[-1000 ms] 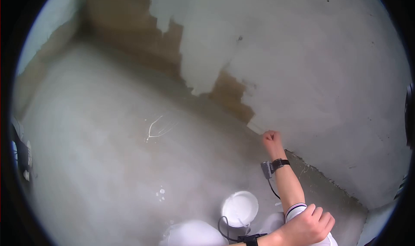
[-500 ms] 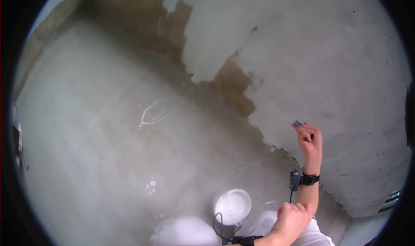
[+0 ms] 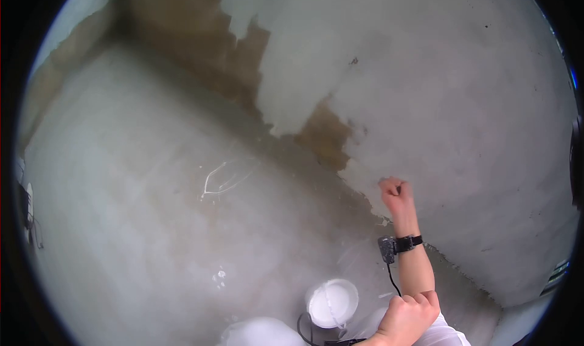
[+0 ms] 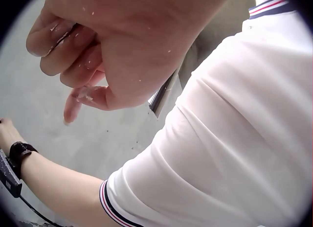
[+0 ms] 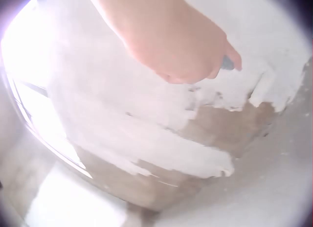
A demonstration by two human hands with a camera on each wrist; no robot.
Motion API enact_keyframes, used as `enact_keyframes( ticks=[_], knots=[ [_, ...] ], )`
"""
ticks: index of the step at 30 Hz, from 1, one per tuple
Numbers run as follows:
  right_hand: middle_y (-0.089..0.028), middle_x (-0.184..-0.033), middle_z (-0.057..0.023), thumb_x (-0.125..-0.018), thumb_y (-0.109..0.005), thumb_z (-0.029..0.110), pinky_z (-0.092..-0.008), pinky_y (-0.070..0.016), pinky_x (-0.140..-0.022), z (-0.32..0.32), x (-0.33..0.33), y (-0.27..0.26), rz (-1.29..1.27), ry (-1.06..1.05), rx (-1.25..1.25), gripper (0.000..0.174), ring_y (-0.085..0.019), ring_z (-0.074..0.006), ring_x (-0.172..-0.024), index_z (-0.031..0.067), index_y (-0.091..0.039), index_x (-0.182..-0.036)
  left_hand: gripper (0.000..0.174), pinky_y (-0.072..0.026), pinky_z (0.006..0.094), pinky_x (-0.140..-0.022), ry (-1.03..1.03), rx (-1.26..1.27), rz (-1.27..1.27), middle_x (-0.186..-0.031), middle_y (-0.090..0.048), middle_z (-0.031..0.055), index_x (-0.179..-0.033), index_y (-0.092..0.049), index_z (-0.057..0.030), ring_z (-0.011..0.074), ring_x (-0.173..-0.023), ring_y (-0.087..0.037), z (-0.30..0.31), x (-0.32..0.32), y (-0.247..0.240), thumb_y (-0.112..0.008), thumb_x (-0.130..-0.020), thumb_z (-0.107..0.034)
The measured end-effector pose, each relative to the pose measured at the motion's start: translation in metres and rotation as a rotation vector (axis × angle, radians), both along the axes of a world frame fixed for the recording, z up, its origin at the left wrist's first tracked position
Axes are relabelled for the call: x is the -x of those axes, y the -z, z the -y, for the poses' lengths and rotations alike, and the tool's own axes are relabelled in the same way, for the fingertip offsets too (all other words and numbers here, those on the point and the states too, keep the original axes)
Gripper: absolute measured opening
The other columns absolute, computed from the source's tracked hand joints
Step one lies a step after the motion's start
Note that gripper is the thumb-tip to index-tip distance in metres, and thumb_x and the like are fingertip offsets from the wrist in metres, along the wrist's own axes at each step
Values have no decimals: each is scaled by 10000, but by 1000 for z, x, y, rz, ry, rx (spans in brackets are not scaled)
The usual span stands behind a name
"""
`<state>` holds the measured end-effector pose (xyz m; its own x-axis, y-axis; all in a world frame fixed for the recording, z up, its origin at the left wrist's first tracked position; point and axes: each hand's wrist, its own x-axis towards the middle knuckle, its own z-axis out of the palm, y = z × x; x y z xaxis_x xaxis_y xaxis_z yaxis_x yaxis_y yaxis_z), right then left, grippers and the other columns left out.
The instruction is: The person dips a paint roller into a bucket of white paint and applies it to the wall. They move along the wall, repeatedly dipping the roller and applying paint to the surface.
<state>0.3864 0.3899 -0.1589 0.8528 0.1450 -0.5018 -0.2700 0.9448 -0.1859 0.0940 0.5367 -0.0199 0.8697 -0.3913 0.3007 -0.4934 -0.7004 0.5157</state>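
My right hand (image 3: 398, 198) is raised close to the wall (image 3: 450, 115), with its fingers curled. In the right wrist view, a small blue-grey piece of the putty knife (image 5: 228, 63) shows between the fingers of that hand; the rest of the knife is hidden. White coating with ragged edges covers much of the wall around it, beside bare brown patches (image 3: 325, 136). My left hand (image 3: 409, 315) overlaps the right arm near its elbow in the head view. White flecks dot its palm, and its fingers (image 4: 73, 58) hang loosely curled around nothing visible.
A white bucket (image 3: 333, 303) stands on the floor (image 3: 152, 224) by my knees, a white coating inside it. White streaks and spots (image 3: 220, 277) mark the floor. Cables run from the wrist cameras (image 3: 386, 249). The wall meets the floor along a diagonal edge.
My right hand lifted away from the wall's lower edge, showing the putty knife, then moved back left and lower. My left hand has drawn left, its fingers more curled.
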Motion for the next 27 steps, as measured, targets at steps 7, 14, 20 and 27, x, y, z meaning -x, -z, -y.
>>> enact_keyframes(
  ticks=[7, 14, 20, 27],
  knots=[
    [-406, -622, 7, -997, -407, 46, -193, -219, -361, -15, 39, -96, -42, 76, -87, 162, -378, -69, -497, 45, -384, -837, 143, -460, 338, -509, 105, 176, 102, -645, -650, 67, -816, -640, -49, 196, -582, -658, -4, 2, -9, -593, -805, -183],
    [-391, -613, 10, -944, -395, 17, -206, -208, -353, -53, -9, 47, -106, -86, 99, 148, -343, -72, -471, 60, -387, -803, 139, -422, 345, -446, 126, 366, 267, -551, -524, 24, -697, -550, -90, 169, -477, -562, -6, 14, -10, -586, -768, -204],
    [-396, -609, -10, -901, -382, -23, -209, -213, -350, -72, -22, 106, -73, -29, 94, 176, -308, -99, -484, 72, -384, -753, 147, -383, 319, -428, 76, 739, 312, -550, -444, 6, -690, -526, -113, 160, -478, -509, -17, 11, -17, -622, -704, -224],
    [-436, -666, -42, -959, -400, 22, -197, -254, -340, -47, 14, -49, 65, -6, -169, 202, -365, -98, -542, 42, -396, -758, 142, -374, 322, -459, 27, 849, 362, -560, -429, -6, -709, -547, -104, 155, -494, -492, -14, 2, -21, -625, -704, -222]
  ],
)
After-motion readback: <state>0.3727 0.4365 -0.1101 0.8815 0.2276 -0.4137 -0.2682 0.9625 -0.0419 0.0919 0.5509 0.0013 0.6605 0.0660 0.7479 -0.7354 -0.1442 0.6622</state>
